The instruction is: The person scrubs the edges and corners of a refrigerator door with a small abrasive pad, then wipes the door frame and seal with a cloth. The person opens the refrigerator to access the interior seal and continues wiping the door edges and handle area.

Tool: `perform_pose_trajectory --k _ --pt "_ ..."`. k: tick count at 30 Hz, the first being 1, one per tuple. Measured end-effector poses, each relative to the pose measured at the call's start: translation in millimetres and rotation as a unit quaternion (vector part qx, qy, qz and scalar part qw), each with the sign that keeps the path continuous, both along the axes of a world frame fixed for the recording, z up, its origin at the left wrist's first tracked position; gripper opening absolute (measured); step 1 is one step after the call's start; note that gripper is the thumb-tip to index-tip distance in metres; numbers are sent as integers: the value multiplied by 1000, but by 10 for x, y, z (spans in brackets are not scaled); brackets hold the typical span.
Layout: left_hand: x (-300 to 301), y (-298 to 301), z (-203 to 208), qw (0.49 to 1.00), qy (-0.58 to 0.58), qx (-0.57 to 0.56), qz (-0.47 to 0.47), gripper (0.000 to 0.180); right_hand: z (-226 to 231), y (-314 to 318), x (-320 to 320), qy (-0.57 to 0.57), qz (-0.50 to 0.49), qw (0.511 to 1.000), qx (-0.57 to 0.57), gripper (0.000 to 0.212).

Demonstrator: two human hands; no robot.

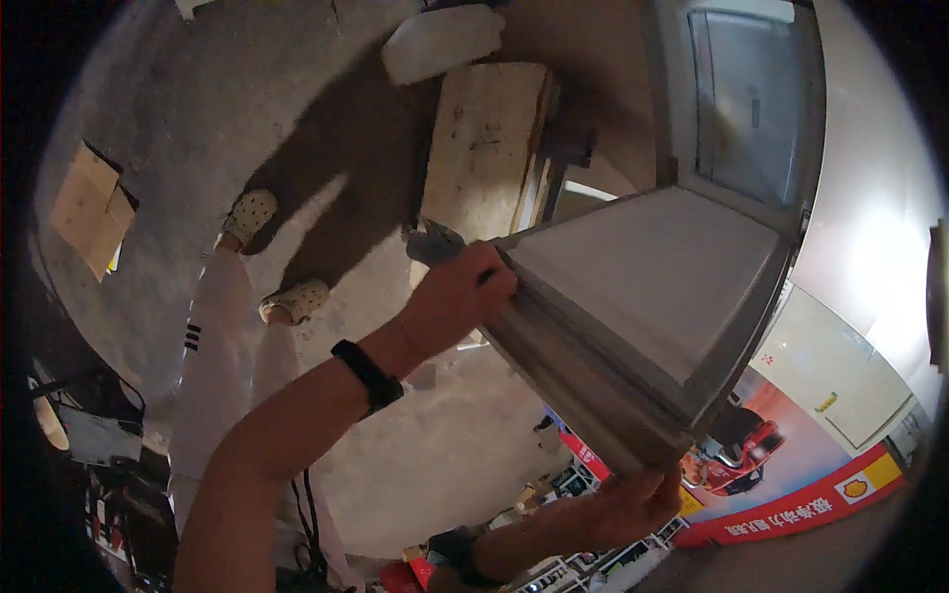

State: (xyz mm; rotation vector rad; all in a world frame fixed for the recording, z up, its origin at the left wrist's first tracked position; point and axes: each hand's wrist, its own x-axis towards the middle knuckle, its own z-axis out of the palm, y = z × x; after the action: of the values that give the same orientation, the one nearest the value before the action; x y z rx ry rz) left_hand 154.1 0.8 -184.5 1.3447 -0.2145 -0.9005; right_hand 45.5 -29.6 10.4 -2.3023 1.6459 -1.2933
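Observation:
A door-like panel (643,277) with a grey-brown frame and a pale flat middle stands tilted before me on the right. It adjoins another framed panel (756,104) with a bluish, glassy face. My left hand (460,287) has its fingers curled over the near left corner of the pale panel's frame. Just past that hand is a crumpled grey thing (432,242), perhaps a cloth; whether I hold it I cannot tell. Lower down, my right hand (643,499) grips the frame's bottom corner, with some fingers hidden behind it. Dark bands circle both wrists.
Beyond the panel stands a wooden box (484,138), with a whitish plastic jug (443,44) behind it. Flattened cardboard (94,208) lies on the concrete floor at left. A red printed poster (791,484) and a pale cabinet (835,366) are at right. Cluttered shelves (593,563) run below.

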Motion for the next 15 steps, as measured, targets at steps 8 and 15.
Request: perform_pose_trajectory --k 8,15 --pt "-27 -2 -335 996 -66 62 -13 14 -10 -10 59 54 -75 995 -40 42" --pt "-135 81 -894 892 -406 198 15 16 44 6 42 87 0 996 -36 45"
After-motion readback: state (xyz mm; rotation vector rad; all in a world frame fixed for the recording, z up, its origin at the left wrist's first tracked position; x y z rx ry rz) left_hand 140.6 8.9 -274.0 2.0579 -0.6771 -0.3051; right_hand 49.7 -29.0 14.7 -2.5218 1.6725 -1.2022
